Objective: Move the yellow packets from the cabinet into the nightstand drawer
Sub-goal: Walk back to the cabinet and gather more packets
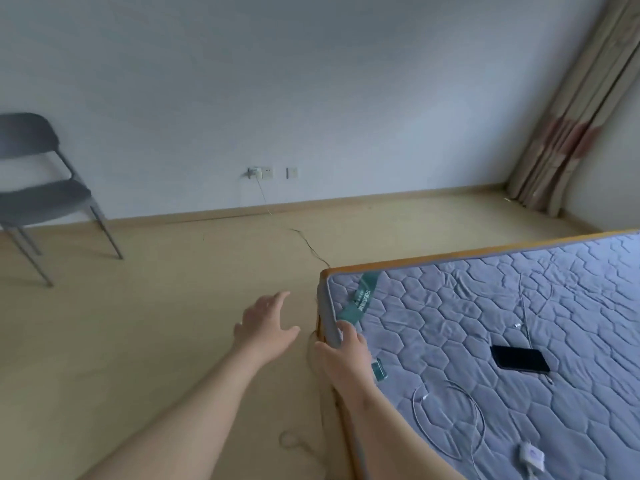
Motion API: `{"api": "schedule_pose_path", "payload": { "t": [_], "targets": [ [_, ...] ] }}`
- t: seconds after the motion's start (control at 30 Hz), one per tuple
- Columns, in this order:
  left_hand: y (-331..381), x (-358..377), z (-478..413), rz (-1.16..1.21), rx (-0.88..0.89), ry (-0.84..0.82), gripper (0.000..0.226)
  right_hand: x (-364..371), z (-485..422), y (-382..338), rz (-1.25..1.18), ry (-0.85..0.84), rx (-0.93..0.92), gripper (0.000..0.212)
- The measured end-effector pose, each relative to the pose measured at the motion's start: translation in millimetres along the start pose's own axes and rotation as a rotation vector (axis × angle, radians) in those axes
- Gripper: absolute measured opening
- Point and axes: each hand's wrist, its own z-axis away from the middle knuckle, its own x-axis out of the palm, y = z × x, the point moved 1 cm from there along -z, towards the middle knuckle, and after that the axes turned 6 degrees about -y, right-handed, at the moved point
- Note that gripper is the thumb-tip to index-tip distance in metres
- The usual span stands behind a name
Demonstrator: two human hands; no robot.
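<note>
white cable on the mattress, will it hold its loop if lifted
Probably not: the white cable is thin and lies in a loose loop on the mattress, so likely floppy. It looks light, though the white charger at its end may drag.

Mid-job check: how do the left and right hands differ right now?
The left hand is open with fingers spread and holds nothing; the right hand grips the edge of the mattress near its corner. The left hand is over the floor; the right hand is at the mattress. The left hand reaches a little farther forward than the right hand. Both are bare, and neither carries anything.
</note>
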Motion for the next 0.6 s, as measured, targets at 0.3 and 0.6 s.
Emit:
{"api": "schedule_pose_path", "payload": {
  "t": [0.3, 0.6],
  "targets": [
    [40, -46, -149, 0.123, -0.061, 0.086, 0.065, -41, -165, -77, -0.006, -0.054, -0.084, 0.059],
    [16, -97, -321, 0.216, -0.057, 0.076, 0.064, -29, -325, -152, -0.013, -0.036, -0.043, 0.056]
  ]
}}
